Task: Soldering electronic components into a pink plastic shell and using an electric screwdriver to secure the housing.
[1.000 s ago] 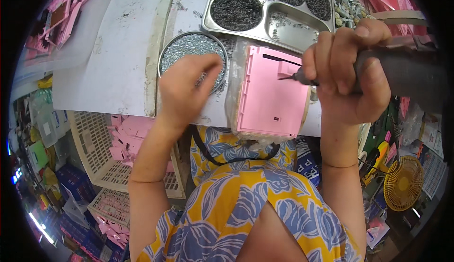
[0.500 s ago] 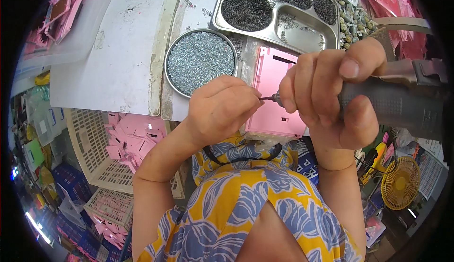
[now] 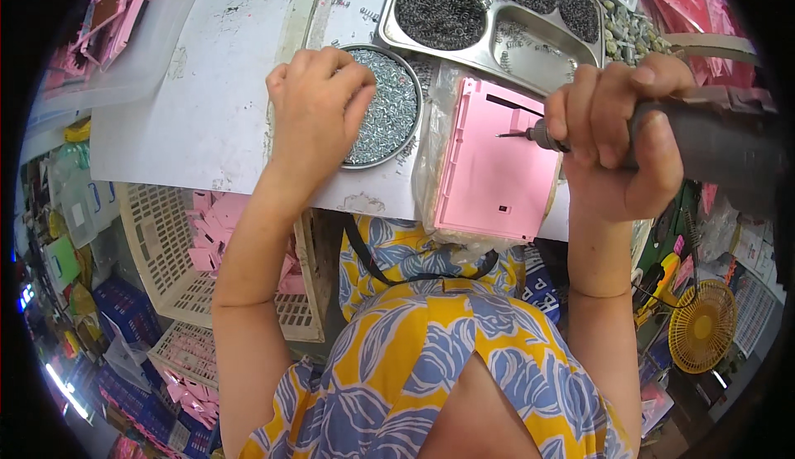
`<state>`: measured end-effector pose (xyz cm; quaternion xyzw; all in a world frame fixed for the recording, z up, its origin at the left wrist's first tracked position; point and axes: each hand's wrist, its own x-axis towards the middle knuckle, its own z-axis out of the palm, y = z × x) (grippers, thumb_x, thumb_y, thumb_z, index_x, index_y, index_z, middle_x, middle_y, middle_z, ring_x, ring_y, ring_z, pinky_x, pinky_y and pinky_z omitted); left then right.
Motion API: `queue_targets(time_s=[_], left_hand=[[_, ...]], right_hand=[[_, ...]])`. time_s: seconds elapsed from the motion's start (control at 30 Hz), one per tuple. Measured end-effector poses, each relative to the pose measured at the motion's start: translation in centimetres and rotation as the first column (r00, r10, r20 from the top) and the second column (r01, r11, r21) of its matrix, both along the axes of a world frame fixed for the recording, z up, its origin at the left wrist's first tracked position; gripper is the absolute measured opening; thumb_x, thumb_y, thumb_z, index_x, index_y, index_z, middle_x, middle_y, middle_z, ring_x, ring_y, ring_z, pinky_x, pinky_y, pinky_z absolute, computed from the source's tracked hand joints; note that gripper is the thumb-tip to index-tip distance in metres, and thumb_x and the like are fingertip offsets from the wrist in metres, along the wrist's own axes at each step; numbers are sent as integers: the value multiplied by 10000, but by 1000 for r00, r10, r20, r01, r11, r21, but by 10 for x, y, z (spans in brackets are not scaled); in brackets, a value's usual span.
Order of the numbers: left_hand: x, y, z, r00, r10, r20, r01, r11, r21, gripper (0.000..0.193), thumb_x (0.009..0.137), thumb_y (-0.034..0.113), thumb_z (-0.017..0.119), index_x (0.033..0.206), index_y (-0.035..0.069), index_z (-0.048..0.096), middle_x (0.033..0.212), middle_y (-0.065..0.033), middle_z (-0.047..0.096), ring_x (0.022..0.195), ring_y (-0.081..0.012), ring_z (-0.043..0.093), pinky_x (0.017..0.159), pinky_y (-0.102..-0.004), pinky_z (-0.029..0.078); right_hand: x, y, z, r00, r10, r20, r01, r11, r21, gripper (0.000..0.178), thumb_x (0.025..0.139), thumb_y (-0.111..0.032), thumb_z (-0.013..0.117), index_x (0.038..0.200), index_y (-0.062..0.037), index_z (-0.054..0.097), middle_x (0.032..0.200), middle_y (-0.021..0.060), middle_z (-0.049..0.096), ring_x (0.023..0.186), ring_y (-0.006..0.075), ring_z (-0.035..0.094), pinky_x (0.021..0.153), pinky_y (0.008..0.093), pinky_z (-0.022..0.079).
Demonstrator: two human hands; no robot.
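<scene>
My left hand (image 3: 319, 115) reaches over the left rim of a round metal dish (image 3: 420, 115) full of small silvery screws (image 3: 389, 107). Its thumb and fingers are bent and apart, with the fingertips at the screws; no screw shows between them. In my right hand (image 3: 617, 132) is a dark grey electric screwdriver (image 3: 704, 148), held level with its thin bit pointing left. The bit hangs over a flat pink plastic panel (image 3: 497, 169), which lies on clear plastic wrap (image 3: 431, 144) at the table's front edge.
Behind the panel stands a compartmented steel tray (image 3: 489, 60) with black springs (image 3: 439, 14). Small metal parts (image 3: 625, 32) are heaped to its right. A cream plastic crate (image 3: 170, 268) of pink pieces is below the table's left front edge. A yellow fan (image 3: 702, 326) stands at the lower right.
My left hand has left the screwdriver's bit and moved left to the dish of screws. The screwdriver has shifted right and slightly up, uncovering more of the pink panel.
</scene>
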<state>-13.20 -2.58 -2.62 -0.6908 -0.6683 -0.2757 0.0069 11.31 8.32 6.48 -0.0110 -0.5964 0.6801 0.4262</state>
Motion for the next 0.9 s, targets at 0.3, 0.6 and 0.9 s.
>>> queue_targets(time_s=[0.3, 0.6, 0.9], left_hand=[[45, -18, 11, 870, -338, 358, 338, 939, 65, 121, 856, 124, 721, 940, 81, 646, 1073, -39, 709, 1012, -261, 622, 955, -403, 391], [59, -32, 12, 919, -386, 79, 388, 922, -8, 128, 852, 140, 712, 963, 104, 660, 1166, -11, 718, 993, -173, 638, 932, -398, 374], [62, -34, 6, 925, -375, 56, 376, 927, -4, 129, 835, 145, 670, 958, 105, 666, 1172, -8, 714, 945, -137, 620, 902, -390, 372]], right_hand=[[11, 3, -10, 998, -62, 25, 62, 998, 14, 315, 1008, -214, 459, 1281, -75, 531, 669, -19, 425, 576, 103, 407, 656, 329, 454], [-17, 16, -22, 985, -171, -13, 171, 985, 11, 265, 986, -133, 486, 1229, -45, 543, 647, 4, 407, 563, 130, 418, 624, 375, 455], [-41, 29, -46, 976, -200, 83, 198, 980, 28, 77, 948, -34, 543, 1020, -39, 516, 614, 23, 433, 529, 136, 446, 571, 365, 472]])
